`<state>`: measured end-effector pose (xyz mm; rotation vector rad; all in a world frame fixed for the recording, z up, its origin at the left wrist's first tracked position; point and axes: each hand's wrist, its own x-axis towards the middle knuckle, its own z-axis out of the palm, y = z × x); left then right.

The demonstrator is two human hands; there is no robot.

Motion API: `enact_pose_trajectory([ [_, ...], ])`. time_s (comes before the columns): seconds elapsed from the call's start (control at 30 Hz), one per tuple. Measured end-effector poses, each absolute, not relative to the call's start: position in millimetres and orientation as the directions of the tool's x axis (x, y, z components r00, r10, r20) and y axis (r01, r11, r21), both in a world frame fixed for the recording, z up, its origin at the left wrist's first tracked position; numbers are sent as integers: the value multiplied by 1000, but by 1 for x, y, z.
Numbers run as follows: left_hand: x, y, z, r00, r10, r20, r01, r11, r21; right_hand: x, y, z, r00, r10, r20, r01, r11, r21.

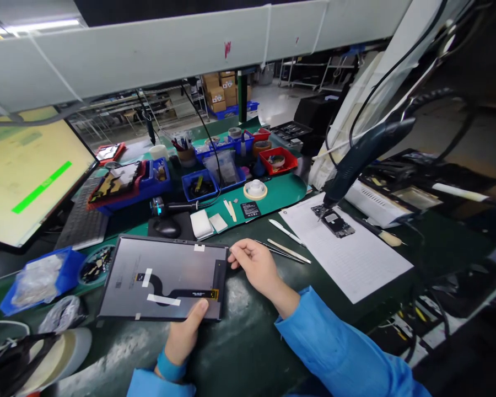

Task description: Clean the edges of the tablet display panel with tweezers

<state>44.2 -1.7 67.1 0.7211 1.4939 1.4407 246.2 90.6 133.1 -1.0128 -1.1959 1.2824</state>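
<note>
A tablet display panel (126, 275) is tilted up over the green bench, its grey back facing me. A dark flex cable (161, 295) and strips of white tape (164, 300) lie across that back. My left hand (187, 331) grips the panel's lower right edge, thumb on the back near the cable's gold-edged end; its other fingers are hidden underneath. At the upper right corner, my right hand (254, 264) is closed in a pinch. Whether its fingertips hold the panel's edge or something small, I cannot tell.
Right of my hands lie tweezers (283, 252), a white pen (286, 232) and a paper sheet (351, 275) bearing a circuit board (338, 223). A dark electric screwdriver (355, 160) hangs above it. Blue bins (199, 184), a mouse (166, 227) and a monitor (33, 176) stand behind and left.
</note>
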Motion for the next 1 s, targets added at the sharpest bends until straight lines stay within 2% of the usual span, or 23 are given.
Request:
enact_pose_trajectory([
  [0.17, 47, -2, 64, -407, 885, -225, -245, 132, 960, 244, 89, 128, -85, 990, 113, -124, 102, -987],
  [0.37, 57, 3, 78, -427, 856, -292, -421, 98, 902, 243, 89, 125, -94, 977, 192, -64, 186, -980],
  [0.5, 61, 3, 85, -403, 864, -300, -448, 100, 889, 243, 88, 125, -94, 970, 223, -32, 221, -975],
  [0.73, 50, -2, 73, -395, 882, -257, -319, 130, 939, 245, 92, 125, -42, 985, 168, -154, 160, -975],
  [0.87, 45, -2, 64, -378, 898, -225, -242, 139, 960, 247, 93, 126, -100, 984, 146, -228, 120, -966],
  [1.0, 43, -2, 67, -377, 905, -198, -187, 135, 973, 249, 94, 128, -150, 982, 118, -210, 85, -974],
])
